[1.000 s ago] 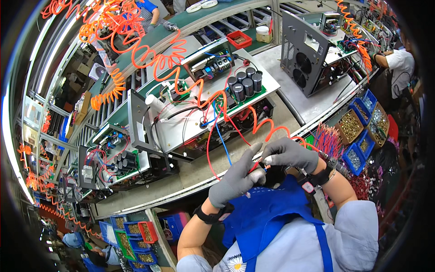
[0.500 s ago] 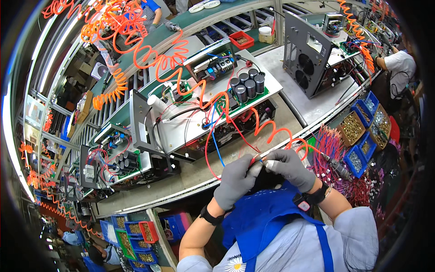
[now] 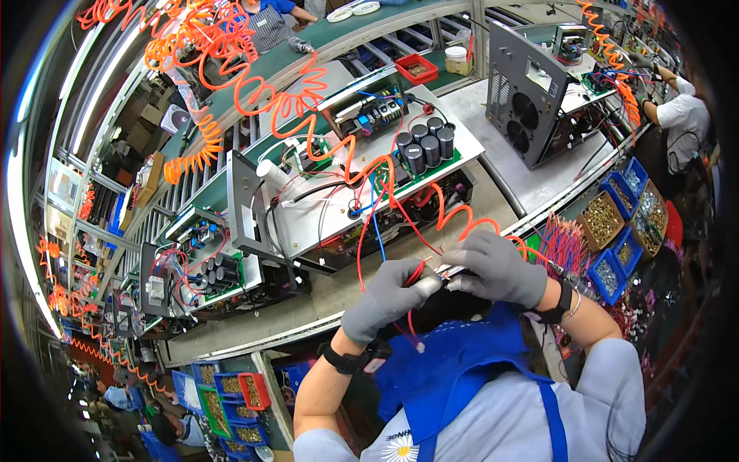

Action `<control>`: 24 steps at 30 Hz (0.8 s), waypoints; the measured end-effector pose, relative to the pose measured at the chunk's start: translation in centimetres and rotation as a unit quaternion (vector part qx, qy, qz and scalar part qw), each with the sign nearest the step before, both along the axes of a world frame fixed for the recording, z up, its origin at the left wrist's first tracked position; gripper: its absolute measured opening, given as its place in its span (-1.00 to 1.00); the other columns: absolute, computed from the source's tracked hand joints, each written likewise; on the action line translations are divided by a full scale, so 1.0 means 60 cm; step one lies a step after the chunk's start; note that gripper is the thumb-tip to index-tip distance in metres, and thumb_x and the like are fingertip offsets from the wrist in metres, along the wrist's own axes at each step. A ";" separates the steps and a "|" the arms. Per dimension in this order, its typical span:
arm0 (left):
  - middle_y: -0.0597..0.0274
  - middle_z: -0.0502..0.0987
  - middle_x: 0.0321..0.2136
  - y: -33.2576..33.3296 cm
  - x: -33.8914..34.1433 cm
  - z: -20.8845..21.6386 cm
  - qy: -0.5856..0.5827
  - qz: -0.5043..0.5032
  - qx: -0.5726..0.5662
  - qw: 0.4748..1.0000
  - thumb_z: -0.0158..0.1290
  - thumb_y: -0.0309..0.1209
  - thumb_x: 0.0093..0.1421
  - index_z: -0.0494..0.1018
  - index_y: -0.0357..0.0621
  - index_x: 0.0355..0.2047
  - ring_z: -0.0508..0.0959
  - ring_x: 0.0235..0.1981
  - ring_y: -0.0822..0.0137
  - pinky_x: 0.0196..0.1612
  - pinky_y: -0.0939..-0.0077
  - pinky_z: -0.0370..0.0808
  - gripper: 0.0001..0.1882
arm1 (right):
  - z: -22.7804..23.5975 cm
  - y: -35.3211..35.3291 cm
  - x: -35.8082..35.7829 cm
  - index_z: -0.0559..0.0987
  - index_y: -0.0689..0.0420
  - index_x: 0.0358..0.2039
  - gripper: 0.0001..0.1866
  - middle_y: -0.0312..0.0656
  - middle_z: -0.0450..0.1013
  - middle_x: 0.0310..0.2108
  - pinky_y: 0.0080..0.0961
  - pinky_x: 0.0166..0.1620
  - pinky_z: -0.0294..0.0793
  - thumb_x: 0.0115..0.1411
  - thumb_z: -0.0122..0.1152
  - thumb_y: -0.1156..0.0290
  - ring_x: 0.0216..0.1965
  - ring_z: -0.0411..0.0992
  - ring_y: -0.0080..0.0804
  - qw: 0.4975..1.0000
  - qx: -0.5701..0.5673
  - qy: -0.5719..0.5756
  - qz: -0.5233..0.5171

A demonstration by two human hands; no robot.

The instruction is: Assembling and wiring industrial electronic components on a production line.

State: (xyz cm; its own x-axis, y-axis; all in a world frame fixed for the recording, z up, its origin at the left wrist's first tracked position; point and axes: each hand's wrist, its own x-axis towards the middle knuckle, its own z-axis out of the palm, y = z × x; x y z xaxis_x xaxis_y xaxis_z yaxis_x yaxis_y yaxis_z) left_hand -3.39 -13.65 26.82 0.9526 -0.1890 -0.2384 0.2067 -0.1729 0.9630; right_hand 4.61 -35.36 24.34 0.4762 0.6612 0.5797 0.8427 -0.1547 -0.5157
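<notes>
My left hand (image 3: 389, 296), in a grey glove, is closed on red wires (image 3: 416, 272), whose ends stick up between thumb and fingers. A white connector (image 3: 419, 348) hangs on a red lead below it. My right hand (image 3: 496, 269), also gloved, pinches small wire ends (image 3: 443, 275) against the left fingertips; the exact pieces are too small to make out. Beyond my hands stands an open electrical unit with a white metal plate (image 3: 315, 223), a group of black capacitors (image 3: 416, 158) and a grey end panel (image 3: 245, 204). Red and blue wires run from it toward my hands.
An orange coiled air hose (image 3: 454, 223) crosses the unit and passes behind my right hand to a tool. A wire bundle (image 3: 566, 246) and blue bins (image 3: 608, 276) of fasteners lie to the right. Another unit's fan panel (image 3: 512, 96) stands at back right. A co-worker (image 3: 681, 115) is at far right.
My left hand has shifted slightly left and turned. The red wires now rise from its grip, and a white connector shows below it. My right hand's fingers are now stretched further over the wire ends.
</notes>
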 end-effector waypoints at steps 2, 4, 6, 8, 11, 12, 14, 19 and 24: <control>0.52 0.34 -0.64 0.000 0.003 0.000 0.022 -0.030 0.020 0.999 0.12 -0.31 0.14 0.48 -0.27 -0.50 0.25 -0.57 0.63 -0.52 0.64 0.19 -0.76 | 0.000 0.001 0.014 0.54 0.05 -0.15 -0.57 -0.20 0.46 -0.30 -0.31 -0.23 0.46 -0.08 0.39 0.26 -0.27 0.44 -0.17 0.991 -0.057 -0.096 0.079; 0.45 0.35 -0.67 -0.006 0.006 0.000 0.023 -0.024 0.033 0.999 0.14 -0.31 0.14 0.47 -0.26 -0.49 0.28 -0.60 0.59 -0.54 0.59 0.22 -0.77 | 0.000 0.004 0.018 0.55 0.07 -0.19 -0.63 -0.22 0.47 -0.33 -0.34 -0.27 0.45 -0.02 0.36 0.26 -0.31 0.44 -0.25 0.990 -0.052 -0.100 0.084; 0.38 0.36 -0.70 -0.018 0.001 -0.001 0.014 -0.029 0.040 0.999 0.15 -0.31 0.14 0.47 -0.25 -0.48 0.31 -0.64 0.54 -0.55 0.53 0.26 -0.77 | 0.000 0.006 0.011 0.56 0.08 -0.22 -0.69 -0.24 0.47 -0.36 -0.37 -0.31 0.44 0.03 0.32 0.27 -0.35 0.44 -0.32 0.988 -0.049 -0.108 0.096; 0.29 0.34 -0.71 -0.036 -0.012 -0.003 -0.104 0.013 0.190 0.976 0.16 -0.33 0.12 0.50 -0.25 -0.44 0.32 -0.65 0.46 -0.54 0.44 0.29 -0.79 | 0.004 0.004 -0.004 0.55 0.15 -0.24 -0.77 -0.29 0.48 -0.42 -0.48 -0.37 0.42 0.14 0.22 0.30 -0.42 0.41 -0.52 0.866 -0.104 0.485 0.061; -0.02 0.40 -0.64 -0.047 -0.026 -0.004 -0.255 0.001 0.276 0.927 0.18 -0.38 0.09 0.48 -0.23 -0.45 0.41 -0.64 0.12 -0.52 0.33 0.35 -0.84 | 0.013 0.000 -0.022 0.55 0.19 -0.22 -0.75 -0.31 0.48 -0.41 -0.50 -0.36 0.42 0.17 0.19 0.29 -0.42 0.41 -0.55 0.829 -0.046 0.554 0.052; 0.04 0.39 -0.66 -0.045 -0.028 -0.004 -0.244 0.002 0.264 0.933 0.17 -0.39 0.10 0.50 -0.22 -0.43 0.41 -0.65 0.23 -0.52 0.37 0.35 -0.85 | 0.016 0.000 -0.026 0.55 0.21 -0.21 -0.74 -0.32 0.48 -0.41 -0.51 -0.35 0.42 0.18 0.18 0.29 -0.42 0.40 -0.56 0.806 -0.036 0.590 0.038; 0.22 0.40 -0.66 -0.033 -0.023 -0.004 -0.146 0.041 0.187 0.971 0.15 -0.40 0.14 0.52 -0.21 -0.37 0.36 -0.60 0.48 -0.50 0.47 0.34 -0.87 | 0.019 0.003 -0.033 0.54 0.25 -0.19 -0.71 -0.35 0.48 -0.40 -0.53 -0.34 0.42 0.20 0.15 0.28 -0.41 0.40 -0.59 0.755 -0.011 0.656 0.014; 0.34 0.39 -0.61 -0.012 -0.016 -0.002 -0.071 0.014 0.089 0.993 0.12 -0.38 0.18 0.51 -0.29 -0.35 0.29 -0.52 0.58 -0.45 0.56 0.31 -0.82 | 0.012 0.017 -0.039 0.54 0.05 -0.12 -0.66 -0.12 0.45 -0.37 -0.31 -0.26 0.47 0.06 0.29 0.31 -0.32 0.42 -0.09 1.000 0.002 -0.006 -0.010; 0.25 0.39 -0.65 -0.024 -0.027 0.001 -0.138 0.009 0.178 0.974 0.11 -0.38 0.17 0.48 -0.28 -0.38 0.31 -0.58 0.50 -0.49 0.48 0.33 -0.82 | 0.005 0.006 -0.033 0.55 0.05 -0.17 -0.78 -0.31 0.44 -0.43 -0.55 -0.36 0.40 0.23 0.15 0.24 -0.43 0.38 -0.47 0.931 -0.099 0.350 0.025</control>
State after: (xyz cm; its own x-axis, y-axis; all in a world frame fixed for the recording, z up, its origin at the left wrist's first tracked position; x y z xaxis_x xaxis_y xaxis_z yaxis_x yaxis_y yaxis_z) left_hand -5.00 -15.07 26.86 0.9922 -0.1234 -0.0192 -0.0460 -0.5044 0.8623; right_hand 2.65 -35.00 24.64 0.6573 0.7536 0.0040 0.3197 -0.2741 -0.9070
